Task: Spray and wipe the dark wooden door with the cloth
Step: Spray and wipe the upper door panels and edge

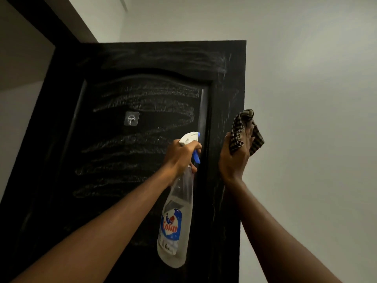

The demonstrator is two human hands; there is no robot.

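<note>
Left hand (181, 154): curled round bottle (176, 227) neck. Right hand (234, 158): clutches bunched cloth (244, 131) beside door (226, 82) edge. Advice: mist lightly, wipe streaks (142, 107) with overlapping passes

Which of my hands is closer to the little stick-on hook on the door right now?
Left. The left hand, gripping the spray bottle, is below and right of the hook. The right hand, holding the cloth, is farther right, at the door edge.
</note>
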